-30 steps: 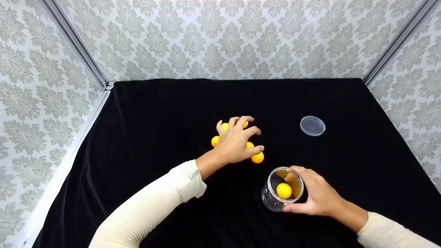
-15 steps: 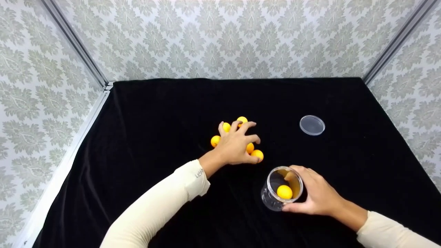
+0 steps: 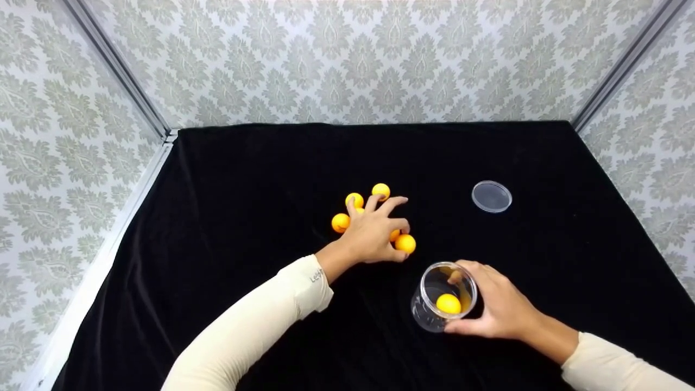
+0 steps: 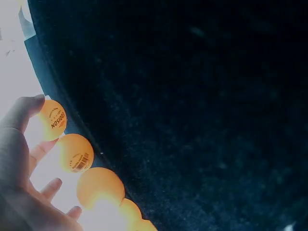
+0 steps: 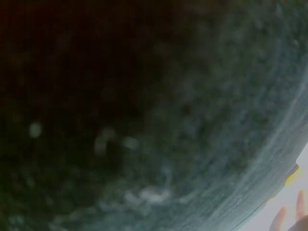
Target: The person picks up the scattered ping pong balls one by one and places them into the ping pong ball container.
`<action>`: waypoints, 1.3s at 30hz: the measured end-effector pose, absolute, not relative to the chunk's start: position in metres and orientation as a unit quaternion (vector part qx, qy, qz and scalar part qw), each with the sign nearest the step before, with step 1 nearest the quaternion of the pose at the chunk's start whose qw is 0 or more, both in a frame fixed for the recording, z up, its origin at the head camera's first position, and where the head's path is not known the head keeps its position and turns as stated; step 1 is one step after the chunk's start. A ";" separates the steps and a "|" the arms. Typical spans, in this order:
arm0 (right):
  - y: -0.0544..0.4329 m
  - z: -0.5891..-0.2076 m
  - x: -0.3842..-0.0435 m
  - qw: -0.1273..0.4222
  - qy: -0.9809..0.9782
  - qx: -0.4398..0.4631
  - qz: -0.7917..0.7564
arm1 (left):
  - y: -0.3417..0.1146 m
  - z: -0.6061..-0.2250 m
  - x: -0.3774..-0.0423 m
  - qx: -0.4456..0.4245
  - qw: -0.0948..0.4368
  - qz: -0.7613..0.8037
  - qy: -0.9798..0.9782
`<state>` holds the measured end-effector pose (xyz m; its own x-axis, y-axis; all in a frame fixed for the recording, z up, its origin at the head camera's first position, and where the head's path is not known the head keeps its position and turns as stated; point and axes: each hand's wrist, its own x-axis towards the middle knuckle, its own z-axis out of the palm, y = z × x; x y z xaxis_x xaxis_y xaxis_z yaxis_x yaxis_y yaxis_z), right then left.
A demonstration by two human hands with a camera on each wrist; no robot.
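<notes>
Several orange table tennis balls lie clustered mid-table in the head view, among them a far ball (image 3: 380, 191) and a left ball (image 3: 340, 222). Over the cluster is my left hand (image 3: 372, 233), its thumb and index finger pinching the nearest right ball (image 3: 405, 244). The left wrist view shows that printed ball (image 4: 54, 120) between thumb and finger, with other balls (image 4: 100, 187) in a row beside it. My right hand (image 3: 499, 307) grips a clear plastic jar (image 3: 426, 312) by its side, mouth tilted up. One orange ball (image 3: 448, 304) is inside.
A clear round lid (image 3: 492, 196) lies flat on the black cloth (image 3: 260, 179), to the right of the balls. Patterned walls (image 3: 336, 65) stand behind and at both sides. The right wrist view is mostly dark, blurred cloth (image 5: 202, 106).
My left hand has drawn back slightly, and its thumb and index finger have closed on the nearest ball. Some balls behind the fingers are more exposed. The right hand and jar have hardly moved.
</notes>
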<state>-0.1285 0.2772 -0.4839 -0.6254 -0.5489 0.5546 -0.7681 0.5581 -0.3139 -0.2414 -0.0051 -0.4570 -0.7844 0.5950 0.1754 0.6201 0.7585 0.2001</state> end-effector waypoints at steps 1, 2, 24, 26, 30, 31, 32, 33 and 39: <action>0.277 -0.484 -0.128 0.202 -0.858 0.384 0.273 | -0.005 -0.456 -0.241 -0.325 0.054 -0.128 -0.935; 0.277 -0.484 -0.128 0.203 -0.858 0.385 0.273 | -0.005 -0.454 -0.241 -0.326 0.057 -0.132 -0.934; 0.278 -0.484 -0.128 0.205 -0.858 0.388 0.266 | -0.008 -0.391 -0.207 -0.363 0.123 -0.240 -0.892; 0.278 -0.484 -0.128 0.205 -0.859 0.388 0.265 | -0.006 -0.387 -0.200 -0.377 0.125 -0.242 -0.886; 0.277 -0.484 -0.129 0.205 -0.858 0.389 0.264 | -0.001 -0.382 -0.186 -0.405 0.127 -0.235 -0.874; 0.278 -0.484 -0.129 0.205 -0.859 0.389 0.264 | 0.000 -0.381 -0.182 -0.412 0.127 -0.232 -0.872; 0.278 -0.484 -0.129 0.206 -0.859 0.388 0.263 | 0.001 -0.380 -0.178 -0.419 0.126 -0.228 -0.870; 0.278 -0.485 -0.128 0.206 -0.859 0.387 0.263 | 0.003 -0.379 -0.175 -0.425 0.126 -0.223 -0.868; 0.278 -0.485 -0.128 0.209 -0.858 0.389 0.262 | 0.010 -0.378 -0.159 -0.461 0.111 -0.200 -0.857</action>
